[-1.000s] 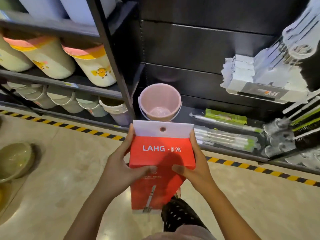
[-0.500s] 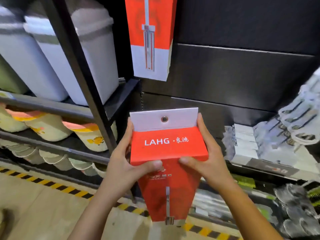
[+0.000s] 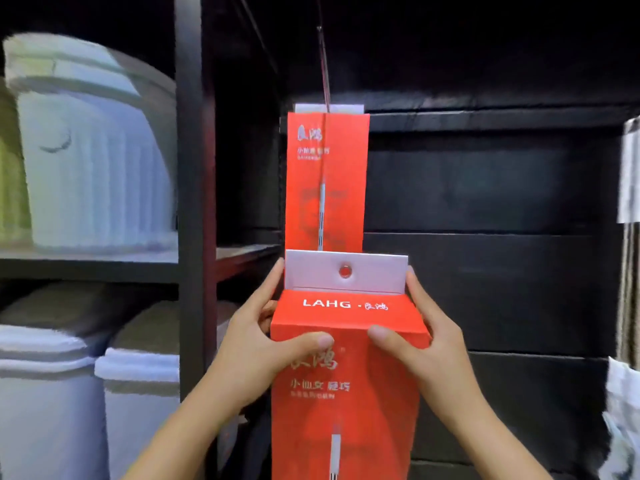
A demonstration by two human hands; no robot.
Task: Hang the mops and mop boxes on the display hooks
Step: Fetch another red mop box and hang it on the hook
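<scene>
Left hand (image 3: 249, 344), right hand (image 3: 427, 356) grip tall red box (image 3: 346, 396); ribbed bin (image 3: 90, 168), probably plastic.

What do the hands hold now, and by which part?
Both hold the red mop box near its top: left hand on the left edge, right hand on the right, thumbs on the front.

glossy cardboard mop box (image 3: 346, 375) – metal eyelet (image 3: 345, 271), matt black panel (image 3: 485, 271)

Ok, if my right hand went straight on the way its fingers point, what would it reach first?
Probably the dark back panel, just right of the hanging red box. Your right hand, gripping the held box, points up and away; depth is unclear, so it may brush that box's edge.
</scene>
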